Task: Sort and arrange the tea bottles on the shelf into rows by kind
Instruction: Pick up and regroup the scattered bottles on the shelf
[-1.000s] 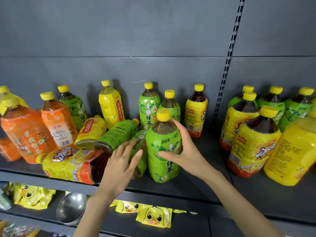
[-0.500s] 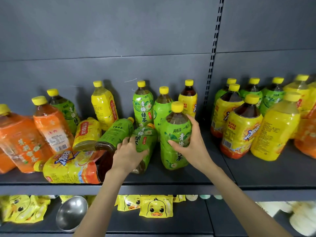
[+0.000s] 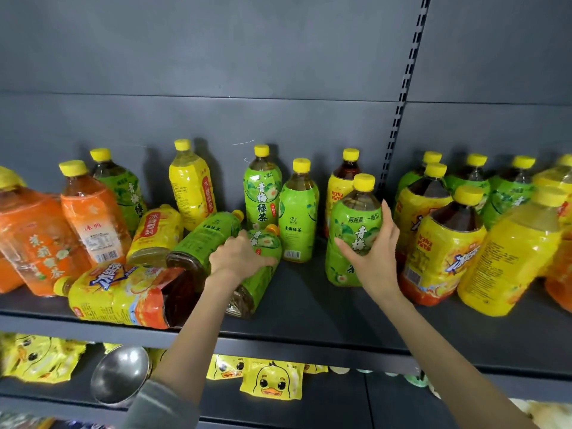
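Observation:
My right hand [image 3: 376, 255] grips an upright green tea bottle [image 3: 351, 230] with a yellow cap, standing on the dark shelf [image 3: 309, 308] just left of the upright divider. My left hand [image 3: 238, 258] holds a green tea bottle [image 3: 263, 252] that lies tipped on its side. Another green bottle [image 3: 201, 243] lies beside it, along with a fallen yellow bottle [image 3: 154, 233] and a fallen yellow-orange iced tea bottle [image 3: 120, 292]. Two green bottles [image 3: 263, 193] [image 3: 298, 221] stand upright at the back.
Orange bottles [image 3: 34, 239] stand at the left, a yellow bottle [image 3: 192, 190] and a dark iced tea bottle [image 3: 340, 184] at the back. Right of the divider [image 3: 399, 119] stand several green, iced tea and yellow bottles [image 3: 507, 255]. Below lie duck packets [image 3: 272, 382] and a steel bowl [image 3: 120, 376].
My right hand has moved the upright green bottle to the right, toward the divider. My left hand has closed on the lying green bottle. The view has shifted.

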`<state>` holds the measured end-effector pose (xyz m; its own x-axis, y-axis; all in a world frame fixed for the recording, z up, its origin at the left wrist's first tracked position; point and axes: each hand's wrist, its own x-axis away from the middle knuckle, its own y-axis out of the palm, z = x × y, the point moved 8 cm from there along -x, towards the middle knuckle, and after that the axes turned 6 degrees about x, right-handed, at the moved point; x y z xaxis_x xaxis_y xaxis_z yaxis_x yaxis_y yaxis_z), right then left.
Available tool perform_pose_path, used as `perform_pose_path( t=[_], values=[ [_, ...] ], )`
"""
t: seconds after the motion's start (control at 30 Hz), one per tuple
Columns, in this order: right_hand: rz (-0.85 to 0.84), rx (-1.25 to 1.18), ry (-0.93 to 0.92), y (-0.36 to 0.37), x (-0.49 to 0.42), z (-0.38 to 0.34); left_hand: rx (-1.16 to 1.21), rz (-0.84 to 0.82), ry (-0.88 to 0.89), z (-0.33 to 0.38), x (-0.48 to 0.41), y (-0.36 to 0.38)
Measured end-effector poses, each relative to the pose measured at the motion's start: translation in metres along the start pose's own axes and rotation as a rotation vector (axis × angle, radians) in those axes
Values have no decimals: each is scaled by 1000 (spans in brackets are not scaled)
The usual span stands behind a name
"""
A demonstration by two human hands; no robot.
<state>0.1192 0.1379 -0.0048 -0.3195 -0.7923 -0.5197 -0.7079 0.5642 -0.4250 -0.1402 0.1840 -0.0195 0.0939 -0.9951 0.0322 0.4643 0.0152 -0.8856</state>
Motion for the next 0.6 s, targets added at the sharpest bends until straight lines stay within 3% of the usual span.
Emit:
perform_pose_path(
  t=[0.33,0.6],
  values=[
    [52,28,0,4,2,13,175,232,-44,-7,18,-12],
    [77,-14,-21,8,7,13,463,619,117,-16,60,-20]
  ],
)
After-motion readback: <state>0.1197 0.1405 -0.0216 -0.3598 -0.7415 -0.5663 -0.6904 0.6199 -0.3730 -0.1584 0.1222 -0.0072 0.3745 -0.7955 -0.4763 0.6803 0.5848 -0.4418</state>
